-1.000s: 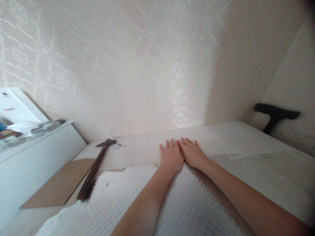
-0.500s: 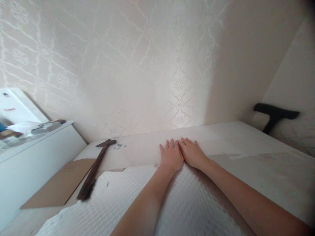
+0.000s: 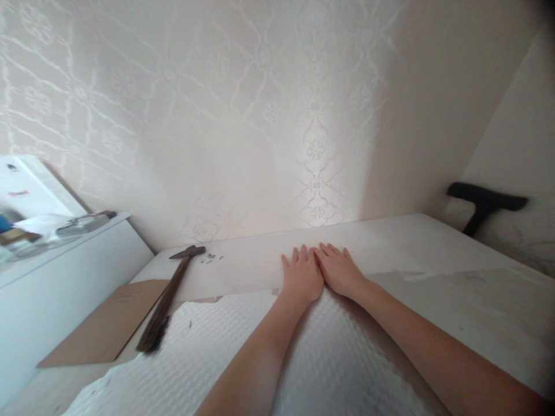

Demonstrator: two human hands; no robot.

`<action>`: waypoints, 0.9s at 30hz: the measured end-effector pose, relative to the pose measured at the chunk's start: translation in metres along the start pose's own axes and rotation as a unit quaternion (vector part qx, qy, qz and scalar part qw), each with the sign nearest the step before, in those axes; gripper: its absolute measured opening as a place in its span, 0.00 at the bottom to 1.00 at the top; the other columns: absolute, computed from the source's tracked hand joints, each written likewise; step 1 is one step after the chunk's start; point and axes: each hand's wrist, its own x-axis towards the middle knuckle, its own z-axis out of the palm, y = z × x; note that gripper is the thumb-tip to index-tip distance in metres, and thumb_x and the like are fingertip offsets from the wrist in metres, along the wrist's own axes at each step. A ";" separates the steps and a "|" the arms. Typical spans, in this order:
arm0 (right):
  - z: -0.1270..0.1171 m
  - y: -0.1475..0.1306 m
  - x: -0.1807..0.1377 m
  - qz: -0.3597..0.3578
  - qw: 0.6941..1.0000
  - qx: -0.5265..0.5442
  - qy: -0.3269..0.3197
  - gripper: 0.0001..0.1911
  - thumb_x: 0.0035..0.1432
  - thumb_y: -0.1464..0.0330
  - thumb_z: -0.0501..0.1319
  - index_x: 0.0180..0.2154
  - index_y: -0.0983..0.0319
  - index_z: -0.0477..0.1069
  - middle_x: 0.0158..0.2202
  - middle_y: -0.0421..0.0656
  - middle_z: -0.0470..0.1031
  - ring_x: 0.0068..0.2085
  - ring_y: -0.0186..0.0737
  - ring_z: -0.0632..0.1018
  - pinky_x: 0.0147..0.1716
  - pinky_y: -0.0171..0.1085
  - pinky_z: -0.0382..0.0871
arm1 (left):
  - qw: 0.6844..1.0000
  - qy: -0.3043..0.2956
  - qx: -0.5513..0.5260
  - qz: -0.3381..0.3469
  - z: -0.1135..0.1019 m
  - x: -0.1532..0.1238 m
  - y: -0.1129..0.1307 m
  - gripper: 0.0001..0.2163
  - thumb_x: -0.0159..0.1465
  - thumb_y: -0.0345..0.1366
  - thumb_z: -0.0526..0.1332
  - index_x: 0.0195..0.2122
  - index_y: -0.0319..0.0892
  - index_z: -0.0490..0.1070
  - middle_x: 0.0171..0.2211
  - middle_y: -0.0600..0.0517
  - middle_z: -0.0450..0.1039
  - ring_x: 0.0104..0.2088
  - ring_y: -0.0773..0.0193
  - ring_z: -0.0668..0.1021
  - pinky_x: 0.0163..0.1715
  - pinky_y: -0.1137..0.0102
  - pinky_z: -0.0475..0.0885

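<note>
Cream patterned wallpaper [image 3: 243, 115] — white cabinet [image 3: 65, 271] left

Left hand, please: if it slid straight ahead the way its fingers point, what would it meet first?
The left hand lies flat on the white board, fingers aimed at the patterned wall. Nothing lies on the bare strip ahead, so it would probably meet the wall first, though depth is hard to judge.
</note>
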 end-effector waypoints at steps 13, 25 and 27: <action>0.001 0.000 0.001 0.002 1.000 -0.003 -0.001 0.27 0.66 0.70 0.40 0.64 0.66 0.55 0.66 0.53 0.51 0.65 0.54 0.55 0.60 0.59 0.49 | 1.000 0.000 -0.003 0.000 0.000 -0.001 -0.001 0.25 0.68 0.38 0.41 0.64 0.38 0.54 0.66 0.43 0.52 0.65 0.48 0.56 0.60 0.43 0.52; 0.004 0.002 0.002 -0.004 1.000 -0.003 0.007 0.26 0.66 0.70 0.41 0.63 0.65 0.56 0.66 0.54 0.52 0.65 0.54 0.55 0.59 0.59 0.50 | 1.000 0.008 0.002 -0.001 0.003 0.001 -0.001 0.25 0.68 0.39 0.41 0.65 0.40 0.54 0.66 0.44 0.53 0.65 0.49 0.56 0.61 0.43 0.52; 0.004 0.002 0.002 -0.002 1.000 -0.005 0.004 0.26 0.66 0.70 0.41 0.63 0.65 0.55 0.66 0.54 0.52 0.65 0.53 0.55 0.59 0.59 0.49 | 1.000 0.006 0.000 -0.002 0.003 0.001 -0.001 0.25 0.68 0.39 0.41 0.65 0.40 0.54 0.66 0.44 0.52 0.65 0.49 0.56 0.61 0.43 0.52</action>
